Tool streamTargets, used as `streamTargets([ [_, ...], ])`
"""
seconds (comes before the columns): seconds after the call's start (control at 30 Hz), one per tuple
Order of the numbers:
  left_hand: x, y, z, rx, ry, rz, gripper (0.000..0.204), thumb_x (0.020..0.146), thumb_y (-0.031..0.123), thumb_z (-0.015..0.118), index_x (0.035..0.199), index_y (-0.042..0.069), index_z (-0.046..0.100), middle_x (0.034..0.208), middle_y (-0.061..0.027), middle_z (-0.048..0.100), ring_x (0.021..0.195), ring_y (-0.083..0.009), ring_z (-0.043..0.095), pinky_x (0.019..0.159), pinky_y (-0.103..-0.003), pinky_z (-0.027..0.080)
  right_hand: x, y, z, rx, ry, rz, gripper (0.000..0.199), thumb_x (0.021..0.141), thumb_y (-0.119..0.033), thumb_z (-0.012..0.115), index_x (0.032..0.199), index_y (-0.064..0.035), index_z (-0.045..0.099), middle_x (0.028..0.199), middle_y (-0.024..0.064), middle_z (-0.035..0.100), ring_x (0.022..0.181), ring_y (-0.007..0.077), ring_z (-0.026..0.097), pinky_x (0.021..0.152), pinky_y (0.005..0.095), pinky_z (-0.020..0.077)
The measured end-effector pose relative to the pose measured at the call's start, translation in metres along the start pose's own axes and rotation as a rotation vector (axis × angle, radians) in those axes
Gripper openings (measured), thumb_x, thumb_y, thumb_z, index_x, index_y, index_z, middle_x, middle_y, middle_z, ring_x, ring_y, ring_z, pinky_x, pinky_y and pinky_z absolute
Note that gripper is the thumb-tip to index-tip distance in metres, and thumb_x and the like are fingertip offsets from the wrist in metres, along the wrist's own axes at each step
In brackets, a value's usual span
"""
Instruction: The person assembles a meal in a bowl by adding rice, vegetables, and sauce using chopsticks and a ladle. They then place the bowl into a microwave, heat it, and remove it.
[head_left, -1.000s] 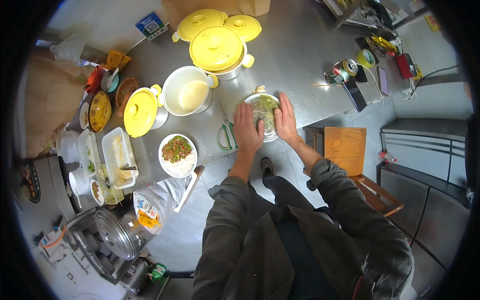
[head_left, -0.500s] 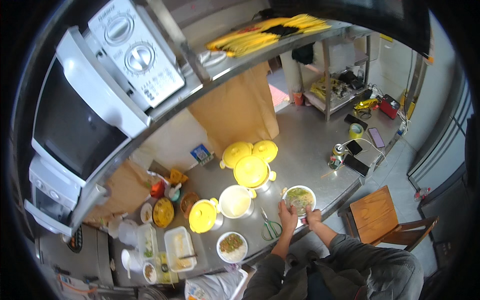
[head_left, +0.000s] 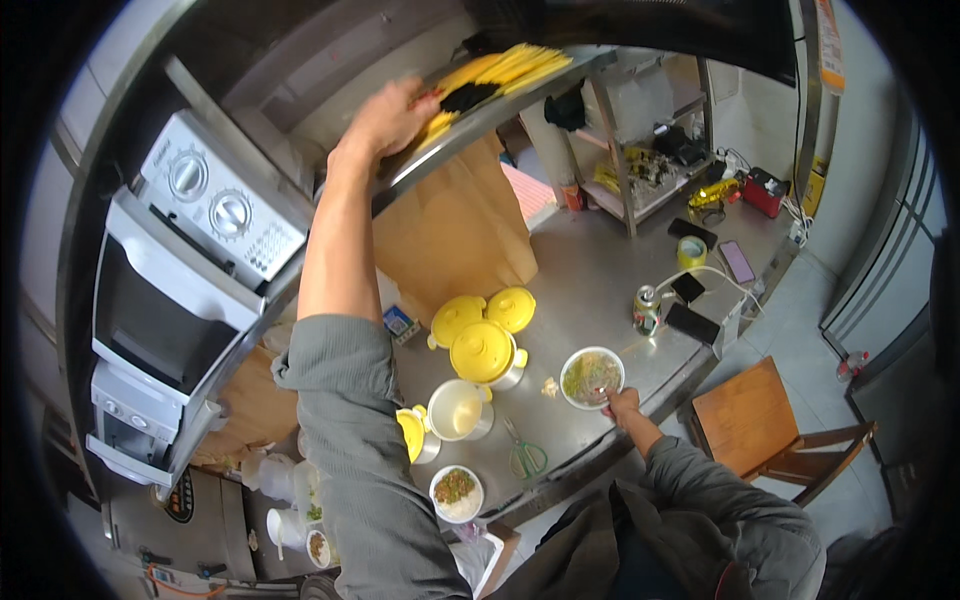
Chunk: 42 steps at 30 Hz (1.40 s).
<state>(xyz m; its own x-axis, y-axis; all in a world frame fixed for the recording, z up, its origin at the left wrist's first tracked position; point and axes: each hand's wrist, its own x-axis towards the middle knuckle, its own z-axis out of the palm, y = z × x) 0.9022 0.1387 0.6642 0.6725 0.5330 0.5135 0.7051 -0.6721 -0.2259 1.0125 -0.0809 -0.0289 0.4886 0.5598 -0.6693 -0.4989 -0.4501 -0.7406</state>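
My left hand (head_left: 388, 118) reaches up to the metal shelf, at the near end of a stack of yellow packets (head_left: 500, 72). Its fingers are partly hidden and blurred, so whether they grip a packet cannot be told. Near the counter's front edge, my right hand (head_left: 624, 404) is closed at the near-right rim of a round white bowl (head_left: 590, 365). Inside the bowl is a greenish, brothy food (head_left: 585, 380), with a shiny spoon-like piece close to my fingers. Left of the bowl lies a small pale crumpled scrap (head_left: 549, 387).
Yellow-lidded pots (head_left: 482, 350), an uncovered pot (head_left: 455, 410), green-handled scissors (head_left: 525, 458) and a bowl of rice with topping (head_left: 457, 494) stand leftward. A can (head_left: 647, 310), tape roll (head_left: 691, 252) and phones (head_left: 692, 325) lie rightward. A wooden chair (head_left: 745, 405) stands beside the counter.
My left hand has left the bowl and risen up and left to the shelf, its arm now covering the counter's left part. My right hand stays at the bowl. The whole view has shifted.
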Motion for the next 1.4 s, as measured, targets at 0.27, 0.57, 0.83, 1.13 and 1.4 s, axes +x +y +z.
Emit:
streamTargets([
  [0.27,0.012,0.033,0.0,0.103,0.009,-0.027,0.02,0.085,0.013,0.059,0.097,0.007,0.075,0.097,-0.0221,0.07,0.094,-0.0406,0.067,0.081,-0.047,0.053,0.036,-0.018,-0.024,-0.091,0.059,-0.151,0.029,0.081,-0.012,0.074,0.103,0.0017,0.061,0.084,0.017,0.068,0.064,0.0256,0.067,0.058,0.0378,0.0538],
  [0.57,-0.039,0.079,-0.044,-0.214,0.63,-0.097,0.024,0.091,0.014,0.063,0.105,-0.004,0.069,0.083,-0.0144,0.07,0.071,-0.0188,0.063,0.067,-0.033,0.051,0.007,-0.084,-0.057,-0.124,-0.196,-0.762,0.04,0.087,-0.009,0.074,0.121,0.0012,0.057,0.094,0.0088,0.066,0.087,0.0168,0.065,0.076,0.0282,0.0527],
  [0.83,-0.288,0.268,0.126,-1.049,-0.168,-0.79,0.019,0.098,0.019,0.067,0.093,0.002,0.064,0.072,0.0031,0.059,0.065,-0.0056,0.051,0.055,-0.023,0.041,-0.237,-0.201,-0.075,0.166,-0.835,-1.094,0.052,0.087,-0.023,0.078,0.127,-0.0003,0.055,0.101,0.0098,0.06,0.091,0.0172,0.061,0.079,0.0308,0.0503],
  [1.13,-0.423,0.277,0.231,-1.142,-0.433,-1.214,0.033,0.099,0.021,0.067,0.071,0.004,0.061,0.066,0.0015,0.059,0.056,-0.0045,0.046,0.047,-0.023,0.036,-0.171,-0.045,-0.07,-0.022,-0.653,-0.793,0.056,0.079,-0.032,0.083,0.118,0.0004,0.06,0.1,0.0134,0.064,0.085,0.0232,0.064,0.073,0.0335,0.0519],
  [1.4,-0.468,0.289,0.291,-0.82,-0.446,-1.0,0.035,0.093,0.02,0.074,0.063,0.005,0.062,0.06,0.0037,0.056,0.054,-0.0033,0.045,0.046,-0.025,0.033,-0.151,0.022,-0.073,0.027,-0.655,-0.379,0.032,0.087,-0.019,0.078,0.107,0.0017,0.066,0.088,0.0093,0.07,0.078,0.0137,0.067,0.072,0.0283,0.0541],
])
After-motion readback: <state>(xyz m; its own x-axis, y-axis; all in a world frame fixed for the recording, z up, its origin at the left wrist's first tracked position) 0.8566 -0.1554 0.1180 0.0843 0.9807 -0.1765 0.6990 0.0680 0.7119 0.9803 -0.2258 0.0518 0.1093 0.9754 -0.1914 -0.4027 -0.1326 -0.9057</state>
